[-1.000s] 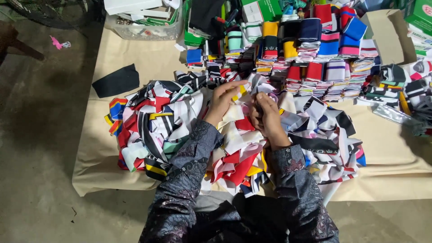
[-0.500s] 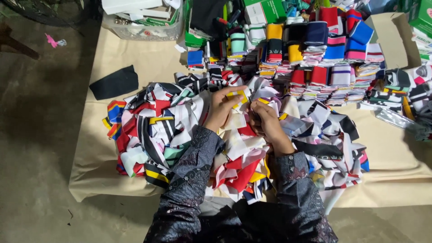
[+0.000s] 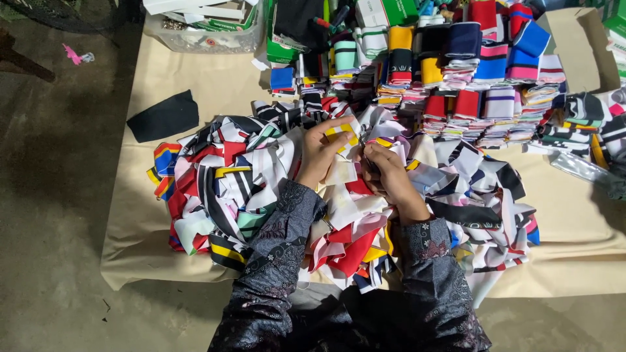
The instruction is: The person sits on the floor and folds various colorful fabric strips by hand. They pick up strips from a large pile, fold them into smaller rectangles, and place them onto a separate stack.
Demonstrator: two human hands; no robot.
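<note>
Two hands meet over the middle of the scrap heap in the head view, the only one I have. My left hand (image 3: 321, 151) pinches a white-and-yellow fabric piece (image 3: 343, 138), lifted slightly off the loose pile of cut fabric (image 3: 228, 189). My right hand (image 3: 386, 175) is curled closed just beside it; something thin and dark may sit in its fingers, but I cannot tell what. Compared with a second ago, both hands have drawn closer together and the piece has come up between them, so I judge the work on this one scrap is under way. Sorted stacks of folded fabric (image 3: 469, 98) stand beyond, on the tan sheet (image 3: 130, 215).
</note>
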